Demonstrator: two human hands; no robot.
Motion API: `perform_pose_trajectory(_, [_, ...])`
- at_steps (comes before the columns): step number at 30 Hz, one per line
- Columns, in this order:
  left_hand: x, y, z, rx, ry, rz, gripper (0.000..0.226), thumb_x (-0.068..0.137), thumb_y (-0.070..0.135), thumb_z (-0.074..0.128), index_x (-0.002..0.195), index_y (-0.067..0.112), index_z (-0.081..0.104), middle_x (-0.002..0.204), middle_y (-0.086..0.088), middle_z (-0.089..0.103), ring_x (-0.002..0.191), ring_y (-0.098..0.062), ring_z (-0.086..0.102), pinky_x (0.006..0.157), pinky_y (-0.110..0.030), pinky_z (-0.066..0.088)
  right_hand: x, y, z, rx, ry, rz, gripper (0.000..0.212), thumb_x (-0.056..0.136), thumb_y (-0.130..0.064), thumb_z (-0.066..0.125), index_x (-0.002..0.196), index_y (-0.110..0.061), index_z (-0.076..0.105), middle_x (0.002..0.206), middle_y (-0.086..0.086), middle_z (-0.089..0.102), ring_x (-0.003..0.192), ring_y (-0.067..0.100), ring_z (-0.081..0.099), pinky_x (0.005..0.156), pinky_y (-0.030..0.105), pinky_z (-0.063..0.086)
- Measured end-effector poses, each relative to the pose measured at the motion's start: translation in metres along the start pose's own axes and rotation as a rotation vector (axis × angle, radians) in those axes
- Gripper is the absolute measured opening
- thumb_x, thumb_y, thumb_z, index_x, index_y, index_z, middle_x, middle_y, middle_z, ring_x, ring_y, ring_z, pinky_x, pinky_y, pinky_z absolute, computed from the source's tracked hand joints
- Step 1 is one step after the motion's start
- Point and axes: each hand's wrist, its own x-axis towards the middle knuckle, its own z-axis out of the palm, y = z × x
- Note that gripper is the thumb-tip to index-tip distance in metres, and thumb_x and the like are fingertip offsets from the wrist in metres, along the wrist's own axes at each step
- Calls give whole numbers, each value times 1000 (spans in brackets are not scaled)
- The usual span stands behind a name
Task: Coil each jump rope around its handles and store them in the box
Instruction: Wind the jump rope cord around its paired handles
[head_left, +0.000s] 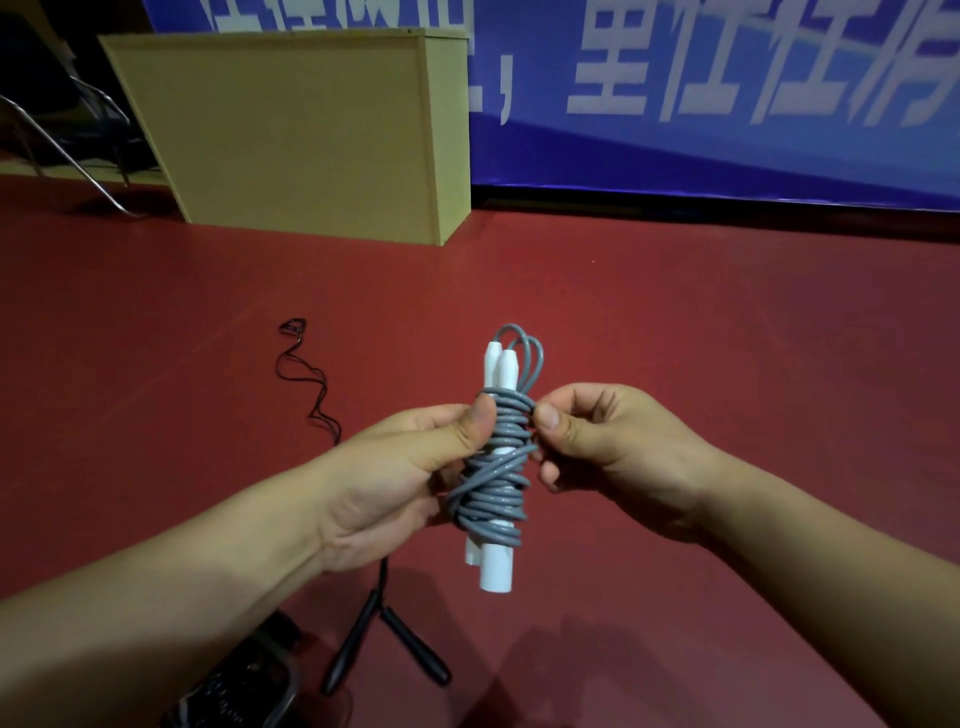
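Observation:
A grey jump rope (496, 483) is wound in many turns around its two white handles (497, 569), held upright in front of me. My left hand (400, 478) grips the bundle from the left, thumb pressed on the upper coils. My right hand (602, 441) pinches the coils at the right side near the top. A few loose grey loops stick up beside the handle tips. A second rope with black handles (384, 644) lies on the floor below my left arm, its thin black cord (306, 379) trailing away to the upper left.
A pale yellow wooden box (291, 130) stands on the red floor at the back left. Behind it hangs a blue banner (727, 93) with white characters. Metal chair legs (67, 150) show at the far left. A dark shoe (244, 680) is at the bottom edge.

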Motion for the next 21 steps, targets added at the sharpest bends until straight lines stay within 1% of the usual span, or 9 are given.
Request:
perform_pose_trajectory(4, [4,0,-1,-22,19,29,51,83,38,56,118,3,67,102,-16,72,90,-23,64,78,-32,52,1,1,4,19,44,-40,21,73,-26,68,78,-8,59,64,7,64,51,13,58,52,24,50])
perform_pose_trajectory(6, [5,0,-1,-23,33,54,49,85,37,55,120,6,65,104,-16,72,90,-22,67,77,-32,52,1,0,8,31,72,-61,23,71,-26,70,77,-7,57,62,9,64,50,14,58,52,24,50])
perform_pose_trajectory(8, [7,-1,0,7,60,53,47,88,38,50,122,9,64,102,-11,72,86,-18,67,75,-33,51,0,-1,11,14,118,-89,25,68,-24,71,76,-6,56,60,10,65,49,16,59,51,25,51])
perform_pose_trajectory(11, [9,0,2,28,77,18,51,95,46,38,123,13,65,103,-9,71,92,-19,62,83,-40,46,-1,0,16,-27,178,-131,23,69,-20,74,72,-5,56,59,11,66,48,18,61,52,28,52])
perform_pose_trajectory(13, [8,2,3,17,26,-11,61,94,58,29,116,17,69,104,-7,70,99,-21,61,91,-41,44,-2,2,19,-74,193,-143,21,74,-13,76,70,-6,56,59,12,67,49,18,62,53,30,51])
perform_pose_trajectory(14, [6,2,4,21,-13,-15,66,91,63,26,107,20,73,101,-5,71,97,-18,62,91,-39,44,-3,3,21,-100,190,-142,21,77,-10,75,70,-6,56,58,13,67,50,19,62,54,30,51])
perform_pose_trajectory(16, [3,2,7,33,-84,-18,72,87,69,20,94,25,77,90,-4,69,85,-14,62,84,-34,45,-4,4,23,-130,159,-130,19,80,-8,75,72,-5,57,57,11,66,50,19,62,54,30,51])
perform_pose_trajectory(19, [3,1,5,10,-90,-43,79,85,74,19,95,17,74,78,-10,60,71,-16,59,73,-34,50,-7,1,25,-129,59,-105,13,83,-10,71,78,-4,61,62,10,68,54,21,63,55,28,54])
perform_pose_trajectory(21, [3,1,2,13,-60,-75,81,80,78,27,94,12,71,73,-9,58,67,-17,58,73,-38,49,-9,-1,26,-109,-8,-85,8,87,-10,66,82,-5,63,68,9,69,58,21,64,58,26,54])
